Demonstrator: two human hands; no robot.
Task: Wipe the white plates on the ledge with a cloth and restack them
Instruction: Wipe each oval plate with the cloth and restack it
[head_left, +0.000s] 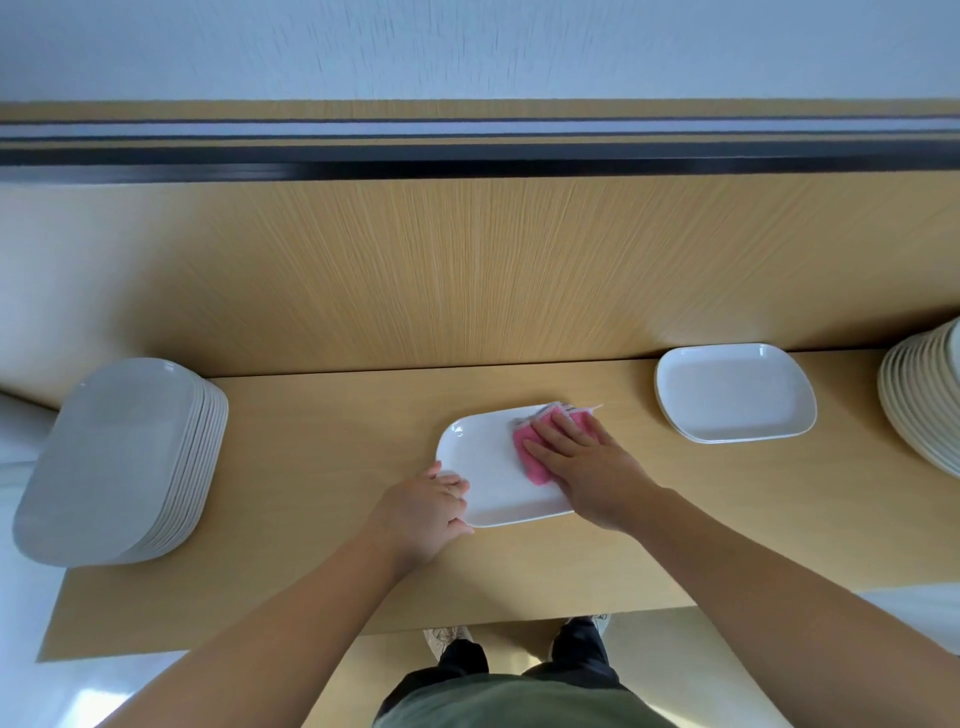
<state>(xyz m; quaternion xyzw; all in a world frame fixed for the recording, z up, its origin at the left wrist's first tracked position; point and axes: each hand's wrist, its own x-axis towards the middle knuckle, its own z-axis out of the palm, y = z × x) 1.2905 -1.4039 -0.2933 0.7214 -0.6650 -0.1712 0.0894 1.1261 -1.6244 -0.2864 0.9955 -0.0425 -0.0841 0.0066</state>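
Plate (493, 483) at frame centre, seemingly stiff, glossy, slippery and breakable, best gripped at its rim, where the left hand (426, 506) curls, the flat right hand (582, 467) pressing a soft pink cloth (535, 462).

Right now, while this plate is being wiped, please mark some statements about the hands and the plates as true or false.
1. The right hand presses a pink cloth on the middle plate. True.
2. The left hand is idle and touches nothing. False: it holds the middle plate's near edge.
3. A short stack of plates lies to the right of the middle plate. True.
4. The short stack touches the middle plate. False: they lie apart.
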